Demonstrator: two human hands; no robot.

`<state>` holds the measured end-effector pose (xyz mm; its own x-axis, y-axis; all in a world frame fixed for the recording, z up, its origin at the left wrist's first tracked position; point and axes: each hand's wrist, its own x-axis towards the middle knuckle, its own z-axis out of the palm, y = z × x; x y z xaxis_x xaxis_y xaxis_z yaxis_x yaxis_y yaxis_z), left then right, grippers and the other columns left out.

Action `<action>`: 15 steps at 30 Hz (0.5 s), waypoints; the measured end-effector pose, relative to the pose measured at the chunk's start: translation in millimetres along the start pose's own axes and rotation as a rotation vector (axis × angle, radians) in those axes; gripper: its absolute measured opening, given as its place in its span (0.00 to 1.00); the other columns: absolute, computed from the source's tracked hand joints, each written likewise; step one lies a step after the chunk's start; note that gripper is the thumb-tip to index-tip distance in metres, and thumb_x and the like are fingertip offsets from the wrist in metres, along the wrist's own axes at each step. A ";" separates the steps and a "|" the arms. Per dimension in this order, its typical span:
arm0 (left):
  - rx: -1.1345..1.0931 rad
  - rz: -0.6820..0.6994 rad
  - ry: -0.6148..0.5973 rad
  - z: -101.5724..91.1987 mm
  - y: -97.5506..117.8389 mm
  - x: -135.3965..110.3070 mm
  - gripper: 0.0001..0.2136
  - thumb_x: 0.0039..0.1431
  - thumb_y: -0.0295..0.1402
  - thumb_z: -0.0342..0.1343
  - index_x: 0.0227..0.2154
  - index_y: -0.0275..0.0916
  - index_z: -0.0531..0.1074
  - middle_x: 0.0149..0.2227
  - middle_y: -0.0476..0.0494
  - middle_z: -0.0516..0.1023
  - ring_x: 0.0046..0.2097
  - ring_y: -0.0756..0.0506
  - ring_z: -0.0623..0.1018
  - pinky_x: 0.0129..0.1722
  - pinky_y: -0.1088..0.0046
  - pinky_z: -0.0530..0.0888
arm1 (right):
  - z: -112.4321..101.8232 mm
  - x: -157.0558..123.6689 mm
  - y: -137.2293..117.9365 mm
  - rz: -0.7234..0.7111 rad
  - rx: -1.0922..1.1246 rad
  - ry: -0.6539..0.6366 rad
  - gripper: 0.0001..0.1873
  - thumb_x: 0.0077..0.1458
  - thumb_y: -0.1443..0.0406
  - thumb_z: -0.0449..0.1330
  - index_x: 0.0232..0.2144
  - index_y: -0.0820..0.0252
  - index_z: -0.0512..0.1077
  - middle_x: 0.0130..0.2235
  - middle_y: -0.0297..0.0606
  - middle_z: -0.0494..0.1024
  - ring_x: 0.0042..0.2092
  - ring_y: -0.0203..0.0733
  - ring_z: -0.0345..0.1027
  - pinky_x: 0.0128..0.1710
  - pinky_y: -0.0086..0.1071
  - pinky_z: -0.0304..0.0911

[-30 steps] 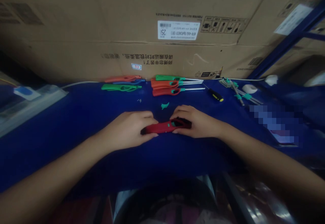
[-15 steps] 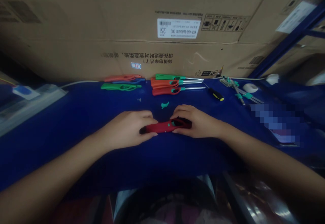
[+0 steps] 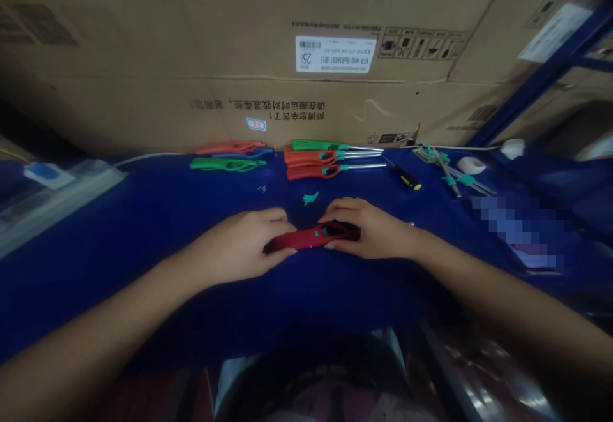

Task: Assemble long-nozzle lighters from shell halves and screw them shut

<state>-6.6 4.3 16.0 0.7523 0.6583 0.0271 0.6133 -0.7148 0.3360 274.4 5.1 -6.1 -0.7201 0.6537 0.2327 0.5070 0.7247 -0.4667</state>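
Observation:
Both of my hands grip a red lighter body [image 3: 302,239] that lies sideways over the blue table [image 3: 297,301]. My left hand [image 3: 244,240] is closed round its left end, thumb along the near side. At the other end, by the trigger opening, my right hand [image 3: 366,229] pinches it between fingers and thumb. No metal tube shows on this piece. Just beyond it lies a loose green trigger-like part [image 3: 310,198]. Farther back, an orange-red lighter [image 3: 311,172] with a metal tube lies beside an orange one [image 3: 306,156] and a green one [image 3: 311,145].
Green [image 3: 225,164] and coral [image 3: 230,147] lighter shells lie back left. A black-and-yellow screwdriver [image 3: 407,178] and several metal tubes with green parts [image 3: 447,170] are at right. A large cardboard box [image 3: 191,45] walls the back. A blurred-out flat object [image 3: 520,233] lies right.
The view has shifted very slightly. Both hands keep their hold on the red lighter body, which has hardly moved. A small pale bit now shows beside my right wrist.

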 end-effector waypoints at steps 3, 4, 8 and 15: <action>-0.035 0.015 0.018 -0.5 -3.0 0.3 0.12 0.67 0.40 0.55 0.47 0.45 0.78 0.44 0.47 0.77 0.36 0.48 0.78 0.33 0.74 0.72 | -4.6 -0.3 0.5 -0.006 0.095 -0.010 0.18 0.59 0.63 0.66 0.51 0.58 0.74 0.47 0.42 0.77 0.47 0.43 0.72 0.50 0.40 0.68; -0.043 0.022 0.021 -0.7 -3.7 0.5 0.12 0.67 0.40 0.55 0.47 0.45 0.77 0.43 0.47 0.77 0.36 0.48 0.78 0.32 0.74 0.72 | -6.0 -0.3 0.4 -0.005 0.122 -0.012 0.17 0.59 0.64 0.65 0.51 0.58 0.74 0.46 0.42 0.76 0.47 0.43 0.72 0.50 0.39 0.68; -0.042 0.028 0.019 -2.1 -4.1 0.9 0.11 0.65 0.41 0.56 0.46 0.45 0.77 0.43 0.48 0.78 0.35 0.49 0.78 0.31 0.74 0.71 | -8.4 -0.6 -0.4 0.007 0.149 -0.028 0.17 0.59 0.64 0.65 0.51 0.59 0.74 0.46 0.42 0.75 0.46 0.41 0.71 0.48 0.38 0.69; -0.046 -0.003 -0.017 -1.9 -1.9 1.3 0.09 0.62 0.39 0.60 0.41 0.44 0.78 0.40 0.49 0.77 0.33 0.49 0.76 0.30 0.74 0.70 | -3.2 -0.6 0.7 -0.015 0.097 -0.029 0.18 0.58 0.65 0.67 0.51 0.58 0.74 0.47 0.42 0.75 0.46 0.43 0.71 0.51 0.40 0.68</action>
<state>-7.3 6.9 17.2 0.7549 0.6558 0.0103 0.6040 -0.7012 0.3787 276.7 6.0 -3.9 -0.7412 0.6354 0.2165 0.4486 0.7088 -0.5443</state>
